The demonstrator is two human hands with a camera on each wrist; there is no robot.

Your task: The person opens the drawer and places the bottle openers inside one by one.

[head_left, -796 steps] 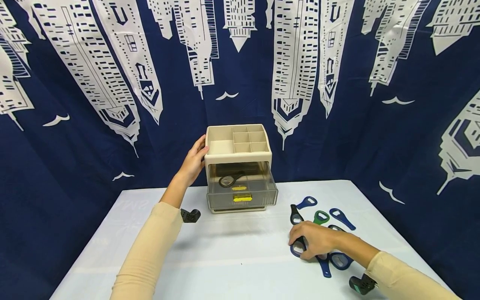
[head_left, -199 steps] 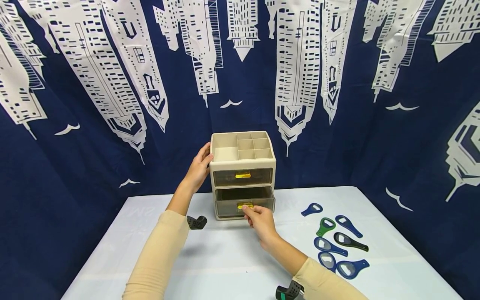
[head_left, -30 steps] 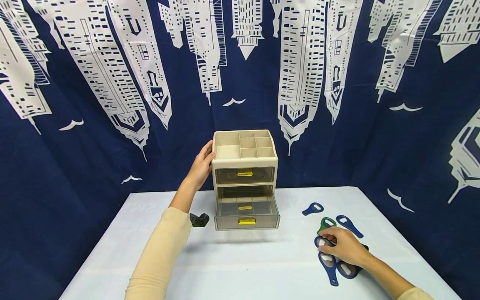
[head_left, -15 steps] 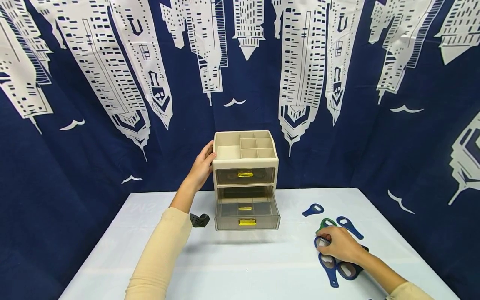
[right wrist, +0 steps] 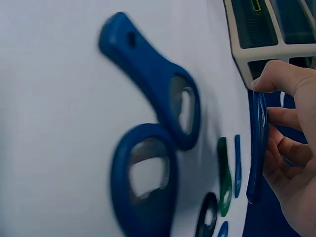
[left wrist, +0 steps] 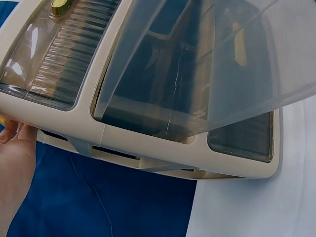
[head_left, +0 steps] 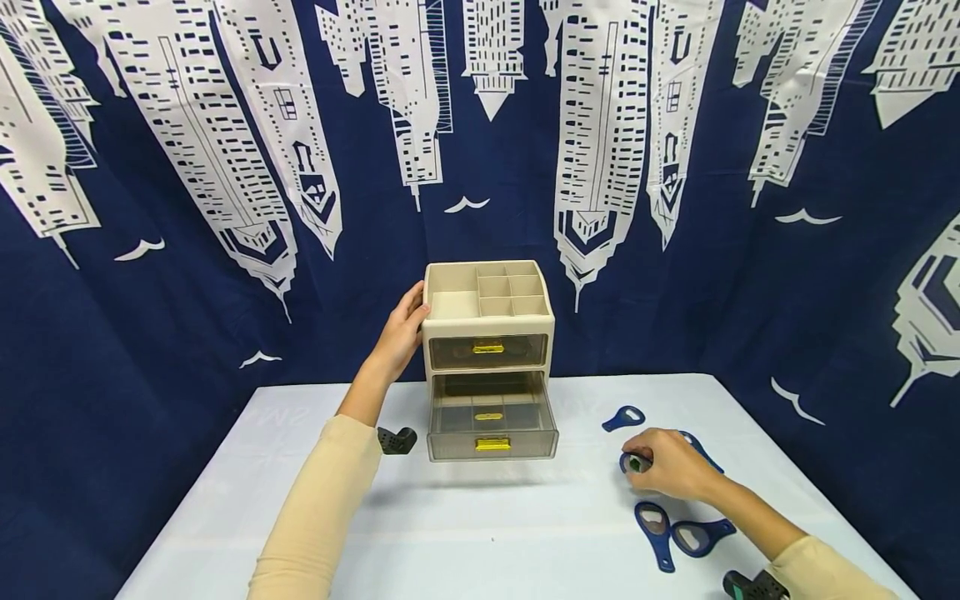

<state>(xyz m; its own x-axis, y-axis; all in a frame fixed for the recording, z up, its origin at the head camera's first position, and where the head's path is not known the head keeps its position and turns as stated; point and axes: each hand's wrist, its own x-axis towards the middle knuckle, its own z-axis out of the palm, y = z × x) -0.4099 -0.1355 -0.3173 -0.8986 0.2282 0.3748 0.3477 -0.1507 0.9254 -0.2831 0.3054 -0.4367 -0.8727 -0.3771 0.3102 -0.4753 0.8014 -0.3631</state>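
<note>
The left hand [head_left: 397,337] rests against the left side of the drawer box [head_left: 489,321], its fingers laid along the wall. The right hand [head_left: 670,467] pinches a blue bottle opener [head_left: 635,464] between thumb and fingers. To the right of the left hand, the lower drawer [head_left: 459,447] is pulled out, while the upper drawer [head_left: 517,353] above it is closed. Past the right hand's fingertips, another blue opener [head_left: 624,418] lies on the bench [head_left: 427,533]. Two ringed blue openers [head_left: 660,546] lie nearer the person than the right hand. The right wrist view also shows a green opener [right wrist: 224,177] and a dark opener [right wrist: 207,217] below the right hand.
</note>
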